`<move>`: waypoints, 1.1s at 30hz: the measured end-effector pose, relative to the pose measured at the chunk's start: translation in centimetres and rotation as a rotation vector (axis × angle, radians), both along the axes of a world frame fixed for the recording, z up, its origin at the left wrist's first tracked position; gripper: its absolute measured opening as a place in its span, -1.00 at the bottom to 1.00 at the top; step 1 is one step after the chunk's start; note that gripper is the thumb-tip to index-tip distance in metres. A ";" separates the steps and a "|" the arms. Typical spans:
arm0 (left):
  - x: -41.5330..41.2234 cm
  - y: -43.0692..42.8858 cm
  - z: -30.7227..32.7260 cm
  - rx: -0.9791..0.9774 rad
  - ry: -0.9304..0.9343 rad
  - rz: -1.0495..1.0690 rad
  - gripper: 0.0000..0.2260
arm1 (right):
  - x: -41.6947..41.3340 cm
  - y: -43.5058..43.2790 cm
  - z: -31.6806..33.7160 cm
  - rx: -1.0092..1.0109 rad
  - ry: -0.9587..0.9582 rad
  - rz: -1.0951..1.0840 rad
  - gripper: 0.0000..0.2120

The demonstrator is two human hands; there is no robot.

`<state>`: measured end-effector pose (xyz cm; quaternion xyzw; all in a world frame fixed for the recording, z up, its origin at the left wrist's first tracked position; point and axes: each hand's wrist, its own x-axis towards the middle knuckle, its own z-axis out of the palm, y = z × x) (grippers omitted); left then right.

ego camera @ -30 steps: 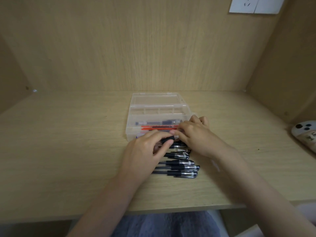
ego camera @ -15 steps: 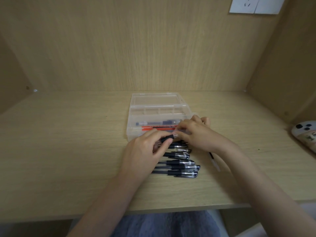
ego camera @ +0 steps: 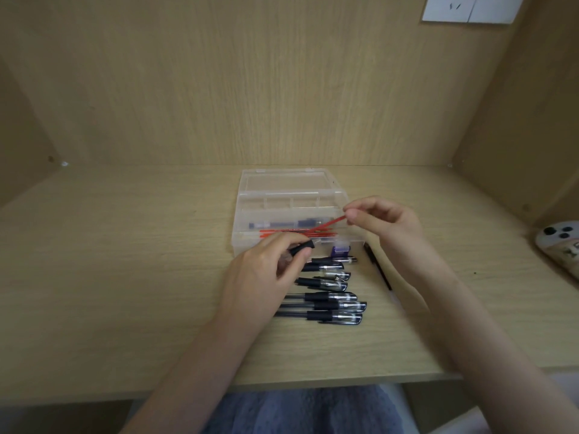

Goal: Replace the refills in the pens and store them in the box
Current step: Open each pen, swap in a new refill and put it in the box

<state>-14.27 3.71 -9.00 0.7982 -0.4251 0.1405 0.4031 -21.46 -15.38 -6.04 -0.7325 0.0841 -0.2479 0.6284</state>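
**Item held:** thin red plastic refill (ego camera: pixel 329 223), pinched at its right end by my right grip (ego camera: pixel 385 223). It slants down and left above the open clear plastic box (ego camera: pixel 250 208) towards the black-sleeved pen barrel (ego camera: pixel 302 248), which my left grip (ego camera: pixel 266 277) is curled round. I cannot tell whether the tip has entered the barrel.

**Risks:** held so far back, the refill may flex and miss the barrel mouth. It could also slip down among the spare red refills (ego camera: pixel 282 235) lying in the box beside a blue pen (ego camera: pixel 282 224).

**Near:** row of black-capped pens (ego camera: pixel 332 305) under my left grip, easy to nudge out of line. A small purple block (ego camera: pixel 340 250) sits just beside the box.

**Right:** loose thin black refill (ego camera: pixel 377 269) below my right wrist, liable to roll. A cased phone (ego camera: pixel 557 245) lies well apart on the desk (ego camera: pixel 125 277).
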 end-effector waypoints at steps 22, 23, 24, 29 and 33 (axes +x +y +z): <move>-0.1 -0.1 -0.1 0.096 0.082 -0.066 -0.73 | -0.4 -0.3 -1.5 0.586 -0.379 -0.071 -0.86; -0.1 -0.1 -0.2 0.094 0.079 -0.065 -0.73 | -0.4 -0.3 -1.6 0.583 -0.377 -0.068 -0.87; -0.1 -0.1 -0.2 0.093 0.075 -0.065 -0.73 | -0.5 -0.4 -1.6 0.578 -0.370 -0.065 -0.87; -0.1 -0.1 -0.1 0.083 0.058 -0.075 -0.73 | -0.6 -0.3 -1.6 0.556 -0.343 -0.056 -0.88; -0.2 -0.1 0.0 0.076 0.045 -0.077 -0.75 | -0.6 -0.3 -1.7 0.536 -0.328 -0.063 -0.84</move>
